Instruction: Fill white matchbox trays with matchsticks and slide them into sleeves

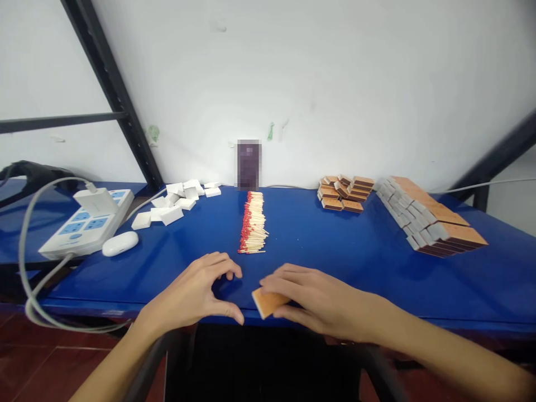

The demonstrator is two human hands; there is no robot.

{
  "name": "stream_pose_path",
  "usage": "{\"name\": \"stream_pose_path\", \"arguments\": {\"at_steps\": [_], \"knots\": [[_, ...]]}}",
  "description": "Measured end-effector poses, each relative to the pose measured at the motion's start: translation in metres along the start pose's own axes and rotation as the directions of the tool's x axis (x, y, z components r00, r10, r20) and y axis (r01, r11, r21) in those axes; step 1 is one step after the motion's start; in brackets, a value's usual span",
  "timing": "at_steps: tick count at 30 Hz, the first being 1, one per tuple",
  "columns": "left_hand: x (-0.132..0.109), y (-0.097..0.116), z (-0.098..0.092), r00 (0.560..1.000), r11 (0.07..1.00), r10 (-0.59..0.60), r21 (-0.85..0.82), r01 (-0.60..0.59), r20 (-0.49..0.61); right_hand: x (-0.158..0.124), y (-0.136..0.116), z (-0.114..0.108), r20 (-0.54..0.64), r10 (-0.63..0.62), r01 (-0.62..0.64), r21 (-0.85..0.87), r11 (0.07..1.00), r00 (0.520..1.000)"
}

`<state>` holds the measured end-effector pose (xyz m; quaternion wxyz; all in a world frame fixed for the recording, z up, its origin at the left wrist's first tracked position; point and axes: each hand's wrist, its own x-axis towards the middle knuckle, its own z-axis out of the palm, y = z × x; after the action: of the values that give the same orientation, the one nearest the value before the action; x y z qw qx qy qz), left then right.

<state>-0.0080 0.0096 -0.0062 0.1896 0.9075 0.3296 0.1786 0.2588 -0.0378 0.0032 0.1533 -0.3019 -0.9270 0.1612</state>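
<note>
My right hand [312, 298] grips an orange matchbox sleeve [268, 302] near the front edge of the blue table [318, 245]. My left hand [201, 290] rests just left of it, fingers curled apart and holding nothing. Beyond both hands lies a row of red-tipped matches [253, 222], running away from me.
White inner trays [176, 202] are scattered at the back left. A small pile of orange sleeves [345, 193] and a long stacked row of matchboxes [429, 216] sit at the right. A power strip [86, 222] with cable and a white earbud case [120, 243] lie at the left.
</note>
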Motion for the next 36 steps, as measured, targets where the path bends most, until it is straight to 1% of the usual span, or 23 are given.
{"name": "stream_pose_path", "arguments": {"at_steps": [2,3,4,5,7,8,9,10,13,14,15,18,22,24,26,28,29,31,33,35,36], "knots": [[0.000,0.000,-0.001,1.000,1.000,-0.018,0.009,0.017,0.015,-0.038,-0.001,-0.003,-0.044,0.154,-0.157,-0.059,0.986,0.987],[0.000,0.000,-0.001,0.999,0.999,-0.030,0.019,0.030,0.024,-0.060,0.001,-0.004,-0.093,0.229,-0.237,-0.092,0.967,0.969],[0.000,0.000,0.000,0.998,0.998,-0.047,0.036,0.046,0.034,-0.083,0.004,-0.006,-0.152,0.302,-0.322,-0.125,0.939,0.941],[0.000,-0.001,0.001,0.997,0.996,-0.064,0.061,0.061,0.044,-0.106,0.009,-0.008,-0.232,0.359,-0.399,-0.161,0.903,0.904],[-0.002,-0.004,0.004,0.996,0.988,-0.086,0.128,0.081,0.035,-0.149,0.022,-0.013,-0.402,0.443,-0.551,-0.211,0.807,0.802],[-0.002,-0.006,0.005,0.996,0.982,-0.089,0.168,0.087,0.004,-0.168,0.030,-0.016,-0.457,0.482,-0.620,-0.220,0.753,0.748],[-0.003,-0.009,0.008,0.997,0.976,-0.076,0.203,0.080,-0.025,-0.183,0.038,-0.020,-0.504,0.501,-0.668,-0.228,0.709,0.704],[-0.003,-0.012,0.009,0.997,0.971,-0.056,0.230,0.068,-0.058,-0.196,0.046,-0.024,-0.535,0.520,-0.707,-0.231,0.668,0.666],[-0.004,-0.019,0.012,0.994,0.959,-0.013,0.279,0.041,-0.104,-0.218,0.069,-0.033,-0.627,0.508,-0.766,-0.236,0.598,0.590],[-0.004,-0.020,0.012,0.994,0.958,-0.002,0.284,0.032,-0.107,-0.222,0.075,-0.035,-0.649,0.502,-0.778,-0.238,0.581,0.573],[-0.003,-0.020,0.012,0.995,0.958,0.001,0.286,0.029,-0.104,-0.224,0.082,-0.037,-0.659,0.493,-0.783,-0.249,0.570,0.569],[-0.002,-0.020,0.010,0.996,0.957,-0.041,0.281,0.063,-0.083,-0.230,0.099,-0.037,-0.673,0.457,-0.784,-0.314,0.536,0.582],[-0.002,-0.021,0.010,0.992,0.956,-0.110,0.268,0.122,-0.061,-0.234,0.111,-0.036,-0.709,0.407,-0.793,-0.364,0.488,0.576],[-0.002,-0.023,0.011,0.991,0.955,-0.117,0.267,0.129,-0.059,-0.233,0.109,-0.037,-0.723,0.385,-0.793,-0.373,0.481,0.574],[-0.002,-0.024,0.012,0.992,0.955,-0.118,0.268,0.128,-0.056,-0.228,0.101,-0.040,-0.747,0.362,-0.800,-0.367,0.475,0.558],[-0.002,-0.023,0.013,0.992,0.956,-0.116,0.266,0.125,-0.051,-0.220,0.090,-0.044,-0.789,0.323,-0.812,-0.344,0.471,0.522],[-0.003,-0.022,0.013,0.992,0.956,-0.114,0.266,0.124,-0.052,-0.214,0.085,-0.045,-0.820,0.287,-0.818,-0.328,0.472,0.495],[-0.003,-0.017,0.011,0.992,0.957,-0.113,0.262,0.122,-0.050,-0.201,0.075,-0.046,-0.834,0.283,-0.815,-0.294,0.500,0.474],[-0.002,-0.011,0.004,0.992,0.961,-0.126,0.243,0.130,-0.029,-0.186,0.069,-0.044,-0.836,0.269,-0.780,-0.264,0.568,0.479],[0.003,-0.011,-0.009,0.989,0.967,-0.149,0.209,0.149,-0.013,-0.168,0.068,-0.045,-0.816,0.266,-0.730,-0.252,0.635,0.513],[0.009,-0.014,-0.018,0.988,0.965,-0.150,0.210,0.156,-0.044,-0.157,0.069,-0.047,-0.790,0.283,-0.707,-0.249,0.662,0.543]]}}
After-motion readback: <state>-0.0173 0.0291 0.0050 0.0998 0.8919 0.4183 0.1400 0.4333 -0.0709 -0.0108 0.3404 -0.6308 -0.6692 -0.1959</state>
